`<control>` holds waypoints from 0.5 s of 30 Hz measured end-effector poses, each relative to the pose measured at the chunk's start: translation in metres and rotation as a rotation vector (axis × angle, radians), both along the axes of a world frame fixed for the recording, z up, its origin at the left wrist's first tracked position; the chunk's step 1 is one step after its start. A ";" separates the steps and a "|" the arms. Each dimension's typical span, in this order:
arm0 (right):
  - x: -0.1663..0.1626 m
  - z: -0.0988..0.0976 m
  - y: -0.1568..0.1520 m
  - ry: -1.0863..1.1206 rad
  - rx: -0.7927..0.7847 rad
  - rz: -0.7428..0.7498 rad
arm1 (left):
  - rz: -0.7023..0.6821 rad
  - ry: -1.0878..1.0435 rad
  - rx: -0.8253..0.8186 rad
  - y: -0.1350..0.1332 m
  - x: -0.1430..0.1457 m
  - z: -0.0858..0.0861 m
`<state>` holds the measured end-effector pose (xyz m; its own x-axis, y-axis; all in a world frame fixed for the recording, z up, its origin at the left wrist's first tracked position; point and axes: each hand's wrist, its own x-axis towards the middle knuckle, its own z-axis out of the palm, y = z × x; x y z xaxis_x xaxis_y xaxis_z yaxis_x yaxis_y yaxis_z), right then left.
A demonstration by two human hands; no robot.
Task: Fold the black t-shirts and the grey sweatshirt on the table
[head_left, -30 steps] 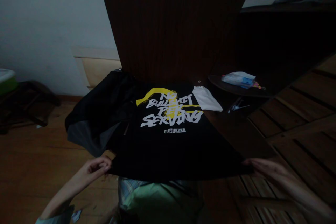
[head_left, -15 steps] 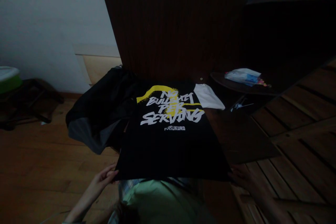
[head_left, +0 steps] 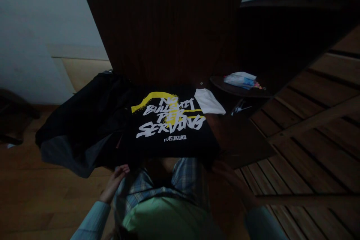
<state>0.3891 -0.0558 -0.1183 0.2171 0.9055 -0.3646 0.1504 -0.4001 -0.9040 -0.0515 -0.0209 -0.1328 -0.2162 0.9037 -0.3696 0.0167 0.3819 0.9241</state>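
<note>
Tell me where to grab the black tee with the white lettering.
Pinch the tee at its two near corners, from your own side. It lies flat, print up, its near edge facing you, with the left hand and right hand close by those corners.

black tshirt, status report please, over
Left hand at near-left corner of black t-shirt, right hand at near-right; grips too dark to tell. T-shirt laid out, print up. Dark clothes heaped on its left, white cloth at far right.
</note>
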 end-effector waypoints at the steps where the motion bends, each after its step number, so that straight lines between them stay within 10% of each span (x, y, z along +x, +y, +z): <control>1: -0.001 -0.006 0.006 0.022 0.023 -0.032 | 0.015 -0.004 0.017 0.006 0.002 -0.002; 15: 0.003 0.001 0.026 -0.191 0.197 -0.345 | 0.223 0.140 0.217 0.013 0.013 0.025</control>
<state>0.3922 -0.0297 -0.1168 0.5653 0.8166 -0.1166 0.2100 -0.2792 -0.9370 -0.0381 -0.0075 -0.1077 -0.4523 0.8828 -0.1266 0.0869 0.1849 0.9789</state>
